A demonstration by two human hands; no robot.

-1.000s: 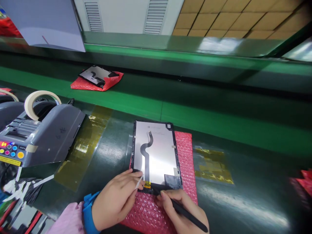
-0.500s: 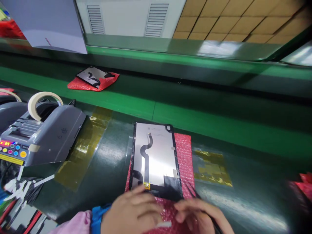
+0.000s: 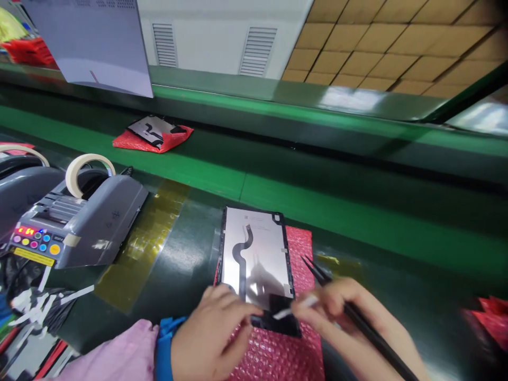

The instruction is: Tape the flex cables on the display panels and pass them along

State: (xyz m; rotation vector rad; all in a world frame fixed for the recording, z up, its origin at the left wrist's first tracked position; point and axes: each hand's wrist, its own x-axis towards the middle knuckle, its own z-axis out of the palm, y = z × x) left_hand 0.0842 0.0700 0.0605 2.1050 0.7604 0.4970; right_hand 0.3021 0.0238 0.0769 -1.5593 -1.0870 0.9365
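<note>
A tablet-style screen [image 3: 264, 254] lies face down, its silvery back and dark ribbon cable [image 3: 242, 264] showing, on a red bubble-wrap bag [image 3: 273, 352]. My left hand [image 3: 216, 330] bends over the screen's lower left corner, fingertips on its edge, thumb beside the wrap. My right hand [image 3: 353, 317] hovers at the lower right corner, closed on black tweezers [image 3: 369, 328] that point up and left. Between its thumb and forefinger is a white tape strip [image 3: 282, 314], near the dark lower edge. Left fingers partly cover the lower end of the cable.
At left stands a grey tape dispenser [image 3: 107, 222] with a cream tape roll [image 3: 73, 180]; tape scraps [image 3: 37, 307] hang below it. Yellowish film [image 3: 146, 243] covers part of the bench. Another screen [image 3: 153, 129] lies on a red bag on the green strip behind.
My right hand has come up and over the screen's lower right corner, with the tweezers now clearly visible. The white strip has moved from beside my left fingers up to the screen's lower edge.
</note>
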